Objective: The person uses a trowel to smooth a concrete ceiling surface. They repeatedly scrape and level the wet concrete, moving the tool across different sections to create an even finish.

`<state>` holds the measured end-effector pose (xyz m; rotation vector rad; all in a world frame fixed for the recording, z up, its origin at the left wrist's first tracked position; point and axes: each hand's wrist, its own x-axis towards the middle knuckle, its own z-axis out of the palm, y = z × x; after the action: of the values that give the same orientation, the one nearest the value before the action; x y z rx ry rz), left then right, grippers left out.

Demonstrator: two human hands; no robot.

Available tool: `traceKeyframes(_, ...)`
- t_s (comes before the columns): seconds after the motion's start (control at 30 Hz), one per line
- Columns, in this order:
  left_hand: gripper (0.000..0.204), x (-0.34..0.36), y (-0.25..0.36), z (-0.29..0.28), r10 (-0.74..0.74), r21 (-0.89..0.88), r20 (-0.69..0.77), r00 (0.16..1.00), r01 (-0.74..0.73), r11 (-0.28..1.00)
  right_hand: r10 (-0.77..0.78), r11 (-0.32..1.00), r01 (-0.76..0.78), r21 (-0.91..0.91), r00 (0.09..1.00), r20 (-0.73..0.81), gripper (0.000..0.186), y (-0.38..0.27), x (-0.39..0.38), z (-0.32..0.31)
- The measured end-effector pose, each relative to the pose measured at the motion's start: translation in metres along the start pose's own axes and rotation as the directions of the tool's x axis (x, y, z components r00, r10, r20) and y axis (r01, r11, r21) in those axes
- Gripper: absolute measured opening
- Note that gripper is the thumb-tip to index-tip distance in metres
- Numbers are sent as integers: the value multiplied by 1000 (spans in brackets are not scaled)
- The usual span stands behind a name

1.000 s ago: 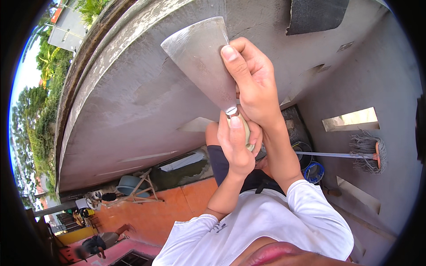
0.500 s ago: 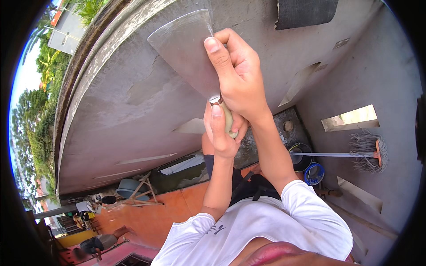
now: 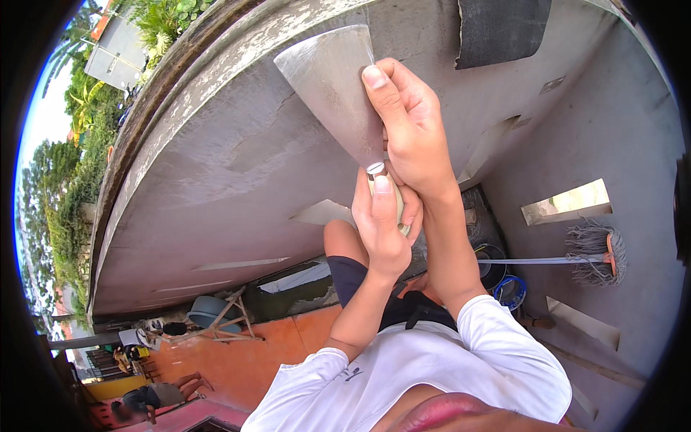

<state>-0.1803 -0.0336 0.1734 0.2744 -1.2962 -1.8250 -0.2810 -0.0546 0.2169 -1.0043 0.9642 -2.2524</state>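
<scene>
A putty knife [image 3: 335,90] with a broad, flared metal blade and a pale handle is held up in front of me, blade end upward. My left hand [image 3: 385,227] is wrapped round its handle, the thumb lying along it just below the metal collar. At the blade's right edge, my right hand [image 3: 417,133] is closed, thumb on the near face and the curled fingers partly hidden. Behind the blade rises a grey plastered wall [image 3: 216,165], with some uneven patches on its surface. Whether the blade touches the wall I cannot tell.
A dark sheet [image 3: 502,32] hangs over the wall's top. On the right are a mop [image 3: 597,253], a black bucket [image 3: 491,272] and a blue-rimmed bucket [image 3: 509,291]. A grey basin [image 3: 209,312] stands by a wooden frame [image 3: 234,317]; another person [image 3: 162,396] is at lower left.
Both hands and the putty knife have shifted right and slightly lower in the picture. More of my bent leg shows below them. The grip of both hands stays the same.
</scene>
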Motion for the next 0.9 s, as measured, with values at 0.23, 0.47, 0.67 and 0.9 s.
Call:
traceKeyframes(0.23, 35, -6, 9, 10, -37, -39, -22, 999, 36, 999, 50, 997, -49, 59, 999, -9, 27, -12, -3, 6)
traceKeyframes(0.47, 38, -4, -1, 7, -4, 70, -26, 1000, 6, 998, 106, 992, -107, 66, 994, 10, 27, -11, -4, 0)
traceKeyframes(0.67, 38, -3, -9, 0, -11, 80, -7, 1000, 11, 997, 58, 998, -58, 29, 998, -18, 28, 1, -9, -5)
traceKeyframes(0.9, 38, -2, -8, 8, -18, 101, -24, 1000, 21, 995, 55, 997, -54, 49, 998, -13, 29, -3, -4, -9)
